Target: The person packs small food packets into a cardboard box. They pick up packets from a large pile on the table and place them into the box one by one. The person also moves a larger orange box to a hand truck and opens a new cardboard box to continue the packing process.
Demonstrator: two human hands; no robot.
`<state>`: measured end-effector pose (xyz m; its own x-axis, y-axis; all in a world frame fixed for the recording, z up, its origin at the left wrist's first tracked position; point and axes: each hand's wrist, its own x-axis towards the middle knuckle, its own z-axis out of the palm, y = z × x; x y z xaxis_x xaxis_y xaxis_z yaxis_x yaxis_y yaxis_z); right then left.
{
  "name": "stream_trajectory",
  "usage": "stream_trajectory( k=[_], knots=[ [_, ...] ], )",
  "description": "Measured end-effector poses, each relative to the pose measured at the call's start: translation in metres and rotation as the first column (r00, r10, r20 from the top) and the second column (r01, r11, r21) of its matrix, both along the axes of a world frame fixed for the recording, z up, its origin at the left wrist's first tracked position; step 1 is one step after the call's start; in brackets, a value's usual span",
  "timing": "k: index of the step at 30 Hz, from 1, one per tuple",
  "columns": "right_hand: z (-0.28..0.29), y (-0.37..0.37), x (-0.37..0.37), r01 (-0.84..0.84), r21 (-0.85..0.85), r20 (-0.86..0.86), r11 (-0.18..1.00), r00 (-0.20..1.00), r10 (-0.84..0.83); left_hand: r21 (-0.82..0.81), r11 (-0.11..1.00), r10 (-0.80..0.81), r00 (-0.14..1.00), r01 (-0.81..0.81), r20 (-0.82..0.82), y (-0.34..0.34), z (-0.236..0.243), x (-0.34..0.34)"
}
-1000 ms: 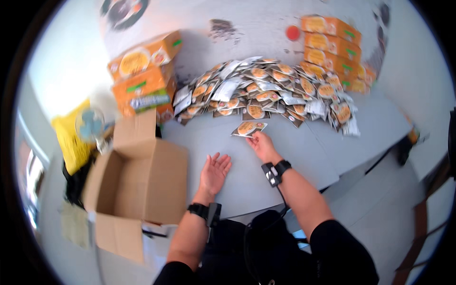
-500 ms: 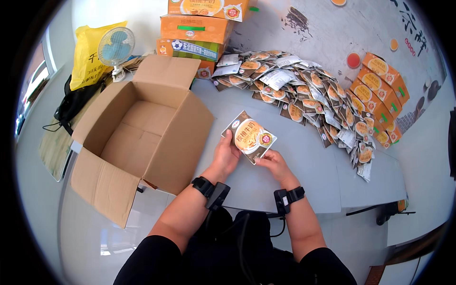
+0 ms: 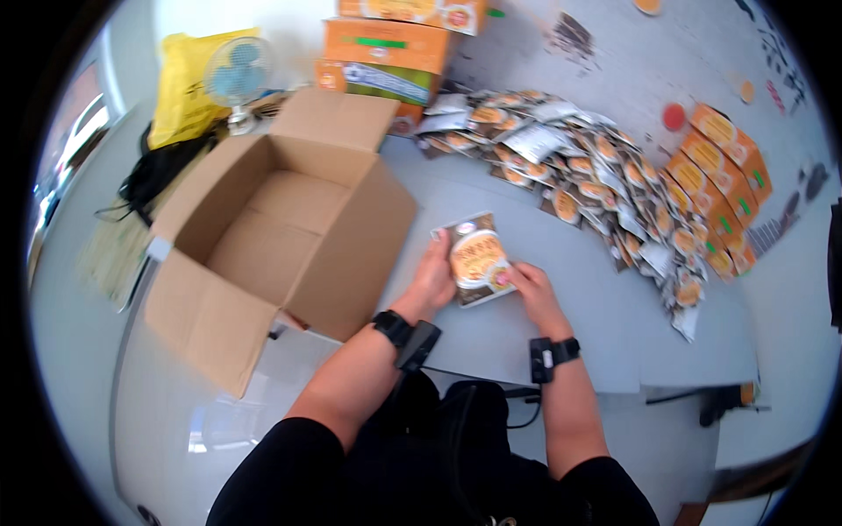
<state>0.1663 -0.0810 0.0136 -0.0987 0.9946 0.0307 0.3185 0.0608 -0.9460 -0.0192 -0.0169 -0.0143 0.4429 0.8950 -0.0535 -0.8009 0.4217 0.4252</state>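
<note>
Between both hands I hold a flat brown-and-orange sachet (image 3: 478, 260) above the grey table, its printed front facing up. My left hand (image 3: 432, 276) is closed on its left edge, the thumb lying on the front. On the right edge, my right hand (image 3: 537, 296) pinches it near the lower corner. The fingers beneath the sachet are hidden. Just left of my left hand stands an open cardboard box (image 3: 355, 254), its flaps folded outward and its visible floor bare. A long heap of similar sachets (image 3: 579, 171) lies beyond my hands, curving to the right.
Orange cartons (image 3: 386, 46) are stacked at the back, and more orange cartons (image 3: 715, 184) stand at the far right. A small fan (image 3: 237, 74) and a yellow bag (image 3: 184, 96) sit behind the box. The grey table (image 3: 579, 289) has its near edge before my body.
The view has shifted, so the whole scene sits further right. The sachet has turned more upright between my hands, and both hands still grip it. The picture is now blurred.
</note>
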Motion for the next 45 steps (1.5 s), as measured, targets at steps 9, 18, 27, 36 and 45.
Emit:
stream_trajectory(
  k=[9,18,27,36,45],
  knots=[
    [-0.018,0.002,0.003,-0.079,0.023,-0.276,0.997,0.958,0.083,0.203,0.942,-0.232,0.954,0.269,-0.188,-0.011,0.004,-0.02],
    [-0.013,0.004,-0.003,-0.247,0.062,-0.537,0.967,0.809,0.24,0.136,0.961,-0.203,0.947,0.242,-0.25,-0.044,0.019,-0.057],
    [-0.016,0.006,0.002,-0.042,-0.066,-0.672,0.997,0.74,-0.013,0.072,0.997,-0.007,0.99,0.018,-0.14,-0.084,0.138,-0.076],
    [-0.016,0.008,0.011,-0.131,0.006,-0.679,0.991,0.727,0.1,0.253,0.903,0.427,0.794,-0.348,-0.432,0.01,0.222,-0.187],
    [-0.017,0.02,0.02,-0.083,-0.008,-0.664,0.997,0.746,0.056,0.104,0.863,0.309,0.354,-0.495,-0.882,0.193,0.078,-0.282]
  ],
)
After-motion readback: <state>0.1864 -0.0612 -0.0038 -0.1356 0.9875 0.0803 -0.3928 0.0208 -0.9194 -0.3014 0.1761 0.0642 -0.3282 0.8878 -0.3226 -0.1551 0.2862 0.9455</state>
